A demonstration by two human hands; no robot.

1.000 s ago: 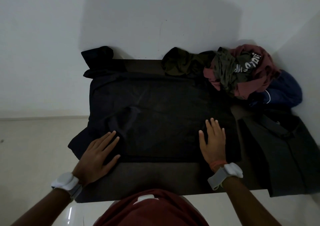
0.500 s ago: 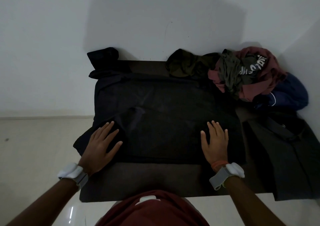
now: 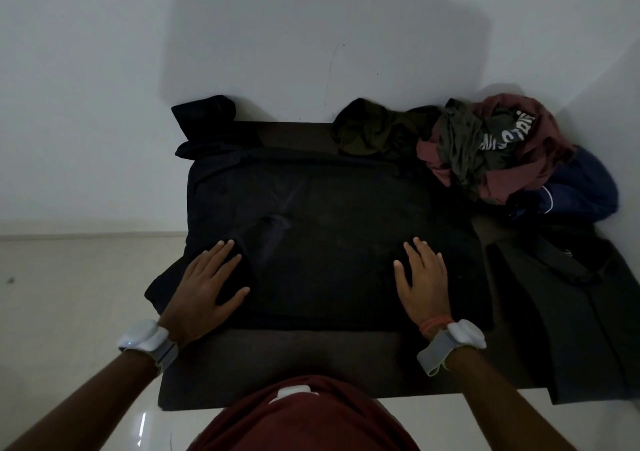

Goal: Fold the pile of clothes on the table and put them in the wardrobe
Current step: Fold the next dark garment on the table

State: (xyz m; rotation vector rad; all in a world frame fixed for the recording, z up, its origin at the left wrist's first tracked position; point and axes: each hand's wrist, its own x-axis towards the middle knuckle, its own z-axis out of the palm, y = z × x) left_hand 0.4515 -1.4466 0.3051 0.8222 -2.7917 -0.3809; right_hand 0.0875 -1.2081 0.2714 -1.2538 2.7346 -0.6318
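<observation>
1. Head view: we look down on a dark desk (image 3: 294,371) pushed against a pale wall (image 3: 104,70). A black garment (image 3: 329,243) lies spread flat over most of the desk. Its edge at nine o'clock droops past the desk's side.
2. Our left hand (image 3: 204,295) lies palm down at about eight o'clock on the garment. Its fingers are straight and spread, pressing the cloth beside a turned-in fold, released and grasping nothing.
3. Our right hand (image 3: 424,284) lies palm down at about five o'clock on the same garment. Its fingers are straight and close together, also released and pressing without holding.
4. Each wrist carries a white band: the left band (image 3: 145,338) and the right band (image 3: 457,341).
5. At two o'clock from the spread garment sits the unfolded pile of clothes (image 3: 485,149), maroon and olive cloth with white lettering. A navy piece (image 3: 581,187) lies against its right side.
6. At twelve o'clock a crumpled olive garment (image 3: 374,128) touches the wall, and at eleven o'clock a black bundle (image 3: 207,118) stands against it.
7. At three to four o'clock a dark grey garment (image 3: 588,312) drapes over the desk's right edge.
8. At six o'clock, nearest us, a maroon shirt (image 3: 304,423) fills the bottom of the view.
</observation>
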